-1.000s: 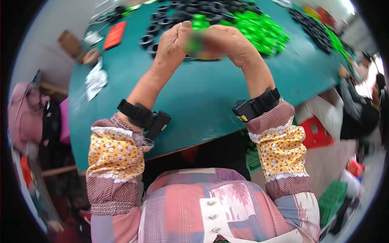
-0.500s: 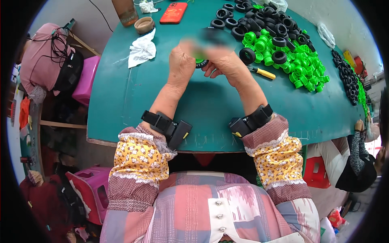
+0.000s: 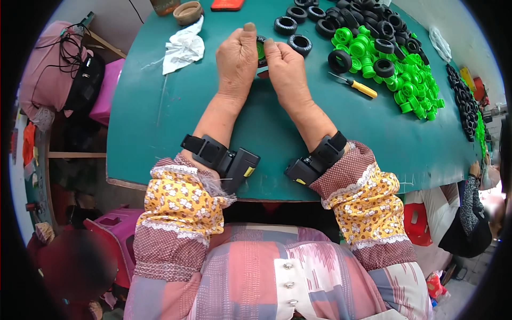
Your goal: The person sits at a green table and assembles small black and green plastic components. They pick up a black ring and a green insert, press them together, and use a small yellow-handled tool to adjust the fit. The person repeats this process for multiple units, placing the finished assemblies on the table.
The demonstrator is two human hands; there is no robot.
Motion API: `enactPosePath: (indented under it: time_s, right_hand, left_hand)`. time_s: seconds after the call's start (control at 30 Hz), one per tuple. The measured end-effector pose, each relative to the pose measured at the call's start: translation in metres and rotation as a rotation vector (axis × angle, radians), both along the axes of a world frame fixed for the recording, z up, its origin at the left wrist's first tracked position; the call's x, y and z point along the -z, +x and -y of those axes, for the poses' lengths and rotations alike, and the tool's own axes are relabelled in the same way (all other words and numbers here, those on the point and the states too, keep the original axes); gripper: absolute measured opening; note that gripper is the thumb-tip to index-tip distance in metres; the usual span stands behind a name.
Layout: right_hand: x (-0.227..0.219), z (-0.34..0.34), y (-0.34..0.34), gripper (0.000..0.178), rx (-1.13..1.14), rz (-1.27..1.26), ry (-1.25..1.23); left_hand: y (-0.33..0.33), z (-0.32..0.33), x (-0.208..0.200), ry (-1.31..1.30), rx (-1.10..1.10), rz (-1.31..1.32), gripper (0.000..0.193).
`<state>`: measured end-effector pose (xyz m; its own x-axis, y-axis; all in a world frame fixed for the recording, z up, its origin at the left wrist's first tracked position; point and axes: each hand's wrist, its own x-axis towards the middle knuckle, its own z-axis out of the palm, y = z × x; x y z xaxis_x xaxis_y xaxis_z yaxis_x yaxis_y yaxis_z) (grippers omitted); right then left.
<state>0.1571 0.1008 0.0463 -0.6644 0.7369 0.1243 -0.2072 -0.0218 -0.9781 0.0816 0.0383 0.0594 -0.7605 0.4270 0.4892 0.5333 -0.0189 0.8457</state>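
Note:
Over the far middle of the table, both hands grip one toy wheel (image 3: 261, 49), a black tyre with a bright green hub showing in it. My left hand (image 3: 236, 64) is closed on its left side, thumb pointing up. On the other side my right hand (image 3: 287, 69) is closed too, its thumb on the wheel's edge; the fingers of both are mostly hidden. Just beyond the right hand lies a loose black tyre (image 3: 300, 45). To the right are a screwdriver (image 3: 364, 89) with a yellow handle, a heap of green hubs (image 3: 413, 88) and a pile of black tyres (image 3: 368, 16).
The green table (image 3: 176, 144) carries a crumpled white tissue (image 3: 184, 49), a brown round dish-like thing (image 3: 188, 13) and a red phone (image 3: 226, 5) at the back left. A plastic bag (image 3: 440, 45) lies far right. Another person's hand (image 3: 474, 169) is at the right edge.
The view has shifted, so the tabletop things sit higher in the picture. My right fingers, partly spread beneath the wheel before, are now curled in, and both thumbs point up along it.

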Motion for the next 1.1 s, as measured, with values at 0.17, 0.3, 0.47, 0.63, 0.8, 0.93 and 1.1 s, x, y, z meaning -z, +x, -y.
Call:
enactPosePath:
  time_s: [0.17, 0.3, 0.47, 0.63, 0.8, 0.93, 1.1]
  right_hand:
    - [-0.016, -0.007, -0.007, 0.025, -0.195, -0.075, -0.483]
    - [-0.010, -0.007, -0.001, 0.026, -0.288, -0.138, -0.567]
    - [-0.007, -0.006, 0.003, 0.029, -0.211, -0.130, -0.499]
    - [0.000, -0.002, -0.006, 0.031, -0.040, -0.098, -0.306]
    - [0.002, -0.003, -0.004, 0.032, -0.064, -0.122, -0.326]
    - [-0.001, -0.005, -0.001, 0.032, -0.049, -0.119, -0.412]
    - [0.002, -0.010, -0.001, 0.032, -0.036, -0.080, -0.411]
  left_hand:
    - [-0.007, 0.000, 0.004, -0.030, -0.095, -0.123, 0.045]
    - [-0.013, 0.001, 0.011, -0.084, -0.125, -0.110, 0.043]
    - [-0.004, -0.002, 0.008, -0.096, -0.095, -0.080, 0.042]
    - [-0.003, -0.005, 0.009, -0.075, -0.083, -0.045, 0.040]
    - [0.001, -0.010, 0.007, -0.116, -0.123, -0.200, 0.039]
    - [0.001, -0.013, 0.010, -0.154, -0.106, -0.326, 0.036]
    - [0.002, -0.012, 0.009, -0.186, -0.069, -0.358, 0.033]
